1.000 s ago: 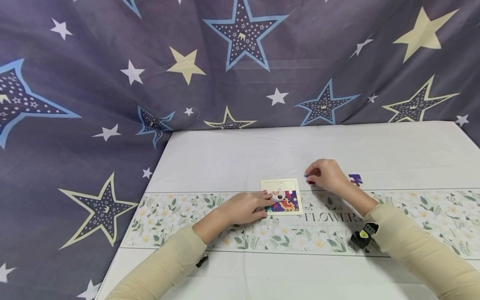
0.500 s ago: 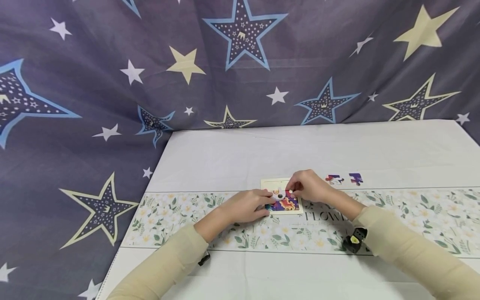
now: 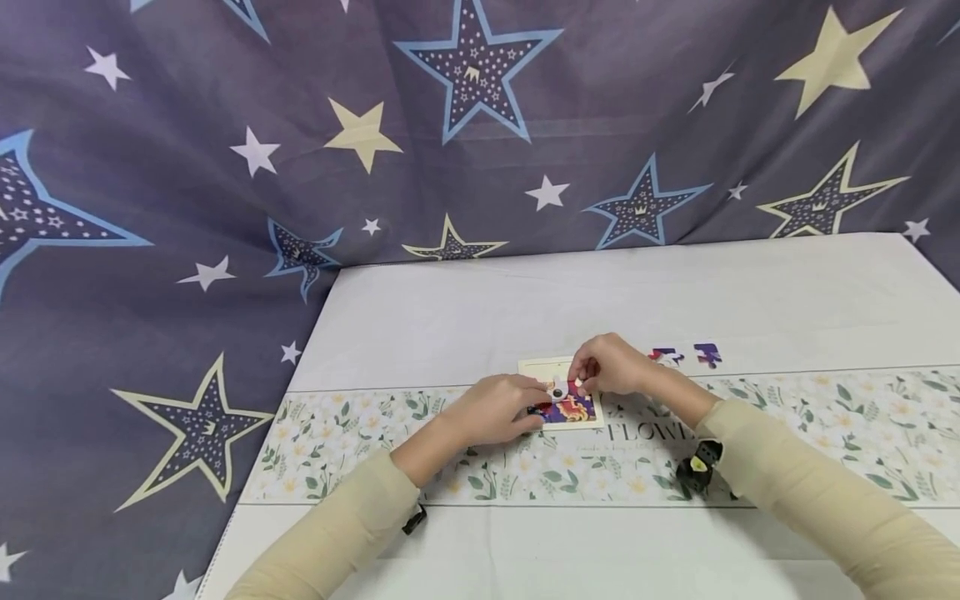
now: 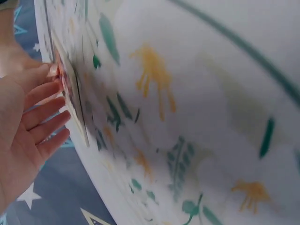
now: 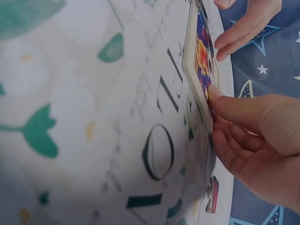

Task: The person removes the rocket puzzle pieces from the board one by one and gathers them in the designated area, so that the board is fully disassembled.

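A small cream puzzle tray (image 3: 545,366) lies on the table in the head view, its lower part filled with a purple, red and orange picture (image 3: 568,412). My left hand (image 3: 501,408) rests at the tray's left side, fingers fairly straight, their tips over the picture. At the upper right of the picture, my right hand (image 3: 611,365) pinches a puzzle piece (image 3: 577,386) between thumb and fingers, mostly hidden by them. In the right wrist view the thumb (image 5: 236,108) presses right at the tray's edge.
Two loose puzzle pieces lie to the right of the tray, a red and white one (image 3: 666,357) and a purple one (image 3: 707,355). A floral printed band (image 3: 825,433) crosses the white table (image 3: 465,317). A star-patterned cloth (image 3: 420,192) hangs behind.
My right hand has moved left from beside the loose pieces to the tray, bringing a puzzle piece, and stays there. The left hand has kept its place at the tray.
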{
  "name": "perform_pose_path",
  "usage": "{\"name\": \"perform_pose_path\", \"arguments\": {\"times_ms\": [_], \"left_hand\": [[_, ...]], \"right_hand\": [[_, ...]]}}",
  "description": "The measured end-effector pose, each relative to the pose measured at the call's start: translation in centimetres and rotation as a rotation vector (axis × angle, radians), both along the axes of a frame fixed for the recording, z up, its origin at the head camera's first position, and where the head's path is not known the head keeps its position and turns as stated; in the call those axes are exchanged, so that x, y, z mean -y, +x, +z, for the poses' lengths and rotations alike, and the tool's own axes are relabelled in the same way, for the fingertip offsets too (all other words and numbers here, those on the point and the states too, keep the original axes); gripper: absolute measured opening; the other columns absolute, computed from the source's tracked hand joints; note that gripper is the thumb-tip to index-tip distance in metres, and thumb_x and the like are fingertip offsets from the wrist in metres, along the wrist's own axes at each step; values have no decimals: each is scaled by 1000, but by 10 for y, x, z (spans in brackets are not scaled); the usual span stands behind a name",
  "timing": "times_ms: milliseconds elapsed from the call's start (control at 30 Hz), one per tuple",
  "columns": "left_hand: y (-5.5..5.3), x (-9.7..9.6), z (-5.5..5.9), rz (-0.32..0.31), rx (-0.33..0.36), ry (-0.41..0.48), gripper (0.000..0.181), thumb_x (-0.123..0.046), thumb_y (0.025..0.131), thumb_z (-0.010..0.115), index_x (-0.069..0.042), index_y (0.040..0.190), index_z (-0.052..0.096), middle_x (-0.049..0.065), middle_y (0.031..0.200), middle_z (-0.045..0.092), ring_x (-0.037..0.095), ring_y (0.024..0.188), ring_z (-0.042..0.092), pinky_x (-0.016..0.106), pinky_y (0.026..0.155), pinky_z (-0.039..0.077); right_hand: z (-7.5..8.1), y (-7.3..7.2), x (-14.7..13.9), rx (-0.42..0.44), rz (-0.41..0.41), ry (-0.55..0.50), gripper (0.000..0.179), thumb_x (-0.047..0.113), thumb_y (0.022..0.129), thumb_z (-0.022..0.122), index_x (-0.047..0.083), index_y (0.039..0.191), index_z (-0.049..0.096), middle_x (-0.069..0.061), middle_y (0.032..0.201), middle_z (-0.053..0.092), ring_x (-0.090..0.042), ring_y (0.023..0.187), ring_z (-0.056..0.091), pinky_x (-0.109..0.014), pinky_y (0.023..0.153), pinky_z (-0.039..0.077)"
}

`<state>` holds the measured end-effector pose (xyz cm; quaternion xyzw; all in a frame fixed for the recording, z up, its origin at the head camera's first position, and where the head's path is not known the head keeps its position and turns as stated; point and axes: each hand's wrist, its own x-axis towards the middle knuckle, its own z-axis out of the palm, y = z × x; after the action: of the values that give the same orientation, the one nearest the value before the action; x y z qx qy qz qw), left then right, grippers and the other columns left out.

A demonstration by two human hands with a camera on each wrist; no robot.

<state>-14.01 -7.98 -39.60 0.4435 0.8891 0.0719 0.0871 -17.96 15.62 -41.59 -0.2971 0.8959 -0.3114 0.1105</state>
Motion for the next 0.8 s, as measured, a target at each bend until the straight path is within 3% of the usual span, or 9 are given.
{"name": "perform_pose_path", "arguments": {"times_ms": [300, 800], "left_hand": [[12, -7, -9, -114, 78, -31, 51, -37, 98, 53, -21, 145, 45, 0, 153, 41, 18, 146, 33, 35, 116, 37], [11, -5, -16, -131, 107, -41, 53, -40, 98, 52, -23, 147, 41, -3, 154, 38, 15, 146, 31, 34, 117, 36]], "right_hand": [[0, 0, -1, -18, 4, 0, 9, 3, 75, 79, 8, 80, 73, 0, 71, 66, -3, 63, 54, -17, 60, 47], [2, 2, 3, 6, -32, 21, 11, -1, 75, 77, 7, 79, 72, -1, 71, 65, -5, 63, 53, -17, 59, 45]]}}
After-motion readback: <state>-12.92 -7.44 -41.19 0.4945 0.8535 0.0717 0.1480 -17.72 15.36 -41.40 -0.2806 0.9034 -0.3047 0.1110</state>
